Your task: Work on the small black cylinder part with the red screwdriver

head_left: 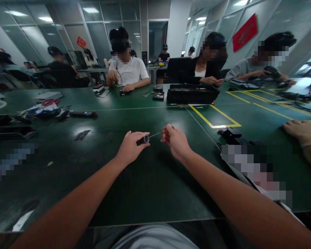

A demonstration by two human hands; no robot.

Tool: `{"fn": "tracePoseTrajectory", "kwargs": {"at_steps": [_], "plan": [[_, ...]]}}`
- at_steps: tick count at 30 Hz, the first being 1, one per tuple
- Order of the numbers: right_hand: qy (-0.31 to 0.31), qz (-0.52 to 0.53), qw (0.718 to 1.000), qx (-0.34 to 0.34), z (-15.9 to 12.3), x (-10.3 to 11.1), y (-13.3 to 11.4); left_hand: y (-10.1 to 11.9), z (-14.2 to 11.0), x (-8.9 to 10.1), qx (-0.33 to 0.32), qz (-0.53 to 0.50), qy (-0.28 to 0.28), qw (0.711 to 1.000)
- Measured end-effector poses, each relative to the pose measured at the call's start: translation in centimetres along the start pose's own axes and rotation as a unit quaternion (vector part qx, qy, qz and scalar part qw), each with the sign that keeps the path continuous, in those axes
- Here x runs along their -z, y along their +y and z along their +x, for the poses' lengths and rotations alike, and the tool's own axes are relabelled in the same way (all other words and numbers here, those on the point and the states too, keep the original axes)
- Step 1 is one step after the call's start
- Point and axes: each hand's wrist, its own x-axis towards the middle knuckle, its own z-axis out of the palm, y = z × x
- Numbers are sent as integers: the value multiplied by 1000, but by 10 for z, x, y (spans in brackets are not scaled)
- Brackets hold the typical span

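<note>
My left hand (131, 148) pinches a small dark spool (144, 139) between thumb and fingers, just above the green table (134, 180). A thin pale thread or wire (155, 134) runs from the spool to the right. My right hand (174, 140) is closed on the far end of that strand, a short way from the spool. Both hands hover over the middle of the table, close together.
A black tray (192, 93) sits across the table near yellow tape lines (215, 119). Tools and a dark pen-like object (83, 113) lie at left. Three people sit opposite; another person's hand (302, 131) rests at right. A small black part (230, 133) lies right of my hands.
</note>
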Motion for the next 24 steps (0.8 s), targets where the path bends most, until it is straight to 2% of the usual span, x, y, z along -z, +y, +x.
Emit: {"fn": "tracePoseTrajectory", "kwargs": {"at_steps": [2, 5, 9, 17, 21, 24], "plan": [[19, 21, 999, -35, 5, 3, 3, 1, 1, 1, 0, 18, 3, 1000], [33, 5, 999, 5, 8, 6, 5, -2, 3, 2, 15, 20, 1, 1000], [5, 0, 999, 43, 4, 3, 5, -4, 2, 1, 19, 8, 2, 1000], [-28, -42, 996, 71, -2, 0, 4, -1, 0, 0, 21, 19, -2, 1000], [-24, -107, 988, 109, -3, 3, 1, 0, 0, 0, 26, 18, 1, 1000], [5, -183, 972, 146, -6, 3, -5, 0, 0, 1, 28, 17, 5, 999]]}}
